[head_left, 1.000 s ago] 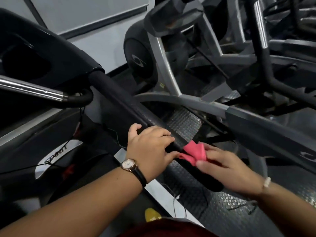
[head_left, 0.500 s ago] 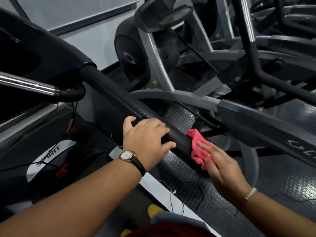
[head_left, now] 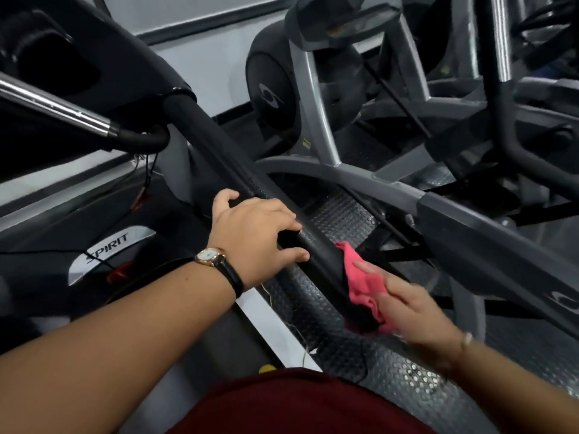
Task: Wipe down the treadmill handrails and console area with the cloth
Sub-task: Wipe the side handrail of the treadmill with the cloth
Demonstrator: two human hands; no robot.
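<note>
Black handrail point(head_left: 219, 158) runs upper left to lower centre; my right hand point(head_left: 416, 308), fingers flat, presses the pink cloth point(head_left: 360, 280) on its lower end, left hand point(head_left: 253, 239) curled round the rail just up-left.

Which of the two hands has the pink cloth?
The right hand, pressing the cloth against the black handrail; the left hand, wearing a watch, grips the handrail bare.

Dim indoor light, wide-angle distortion, motion blur
</note>
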